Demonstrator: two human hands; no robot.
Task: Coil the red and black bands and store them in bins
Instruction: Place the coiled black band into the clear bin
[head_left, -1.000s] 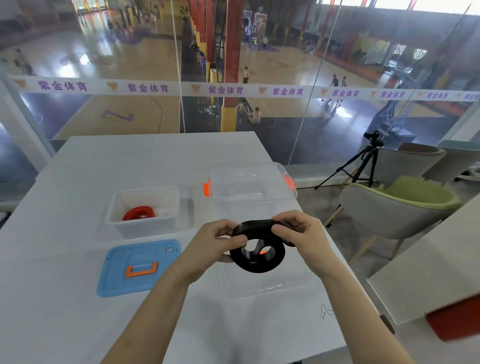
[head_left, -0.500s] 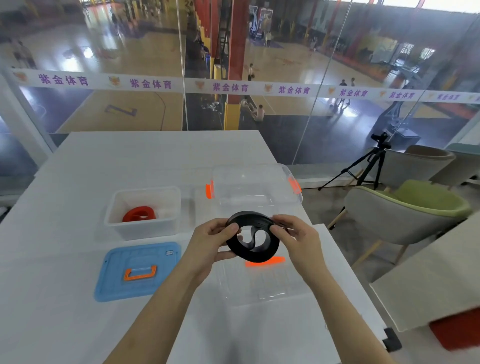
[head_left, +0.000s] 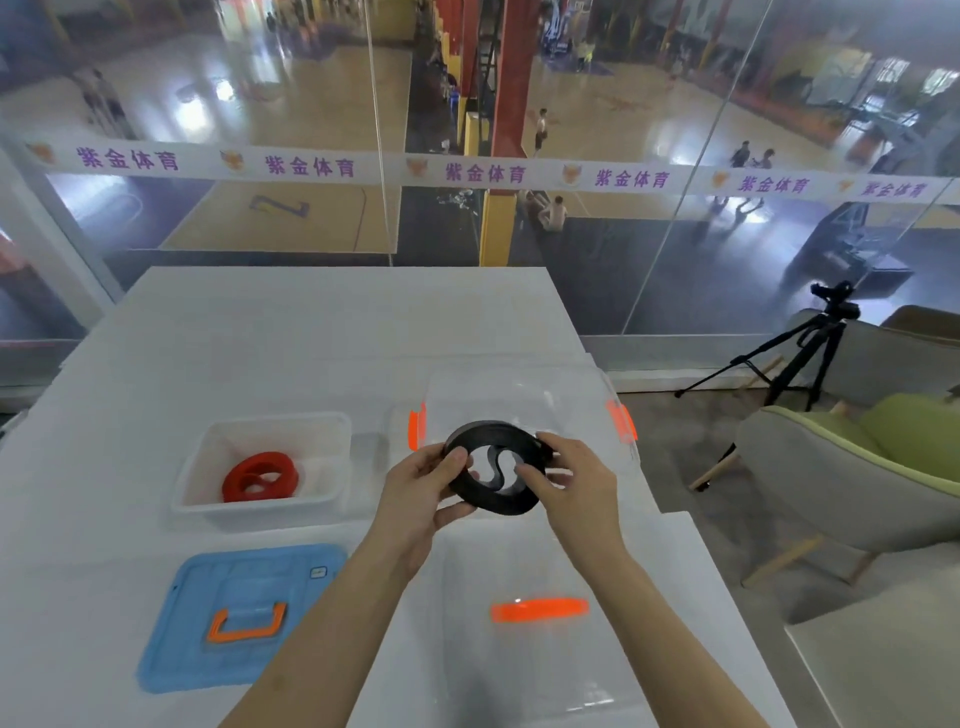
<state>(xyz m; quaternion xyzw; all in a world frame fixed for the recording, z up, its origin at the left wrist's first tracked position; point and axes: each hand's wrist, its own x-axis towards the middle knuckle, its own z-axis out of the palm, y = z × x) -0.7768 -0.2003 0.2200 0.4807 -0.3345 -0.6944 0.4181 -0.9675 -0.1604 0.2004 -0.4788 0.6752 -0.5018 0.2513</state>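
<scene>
While it is held up off the table (head_left: 322, 332), seen against the clear bin (head_left: 571, 402), the coiled black band (head_left: 496, 503) is pinched at both sides: left hand (head_left: 418, 491) grip on its left rim, right hand (head_left: 579, 483) grip on its right. The red band (head_left: 262, 475) lies coiled in the white bin (head_left: 254, 512).

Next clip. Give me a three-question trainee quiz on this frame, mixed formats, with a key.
1. True or false: the red band lies coiled in the white bin.
2. What holds the black band? A: the left hand alone. B: both hands. C: the right hand alone.
3. Fill in: the lid lying just in front of the white bin is ____ in colour.
Key: 1 true; 2 B; 3 blue.
</scene>
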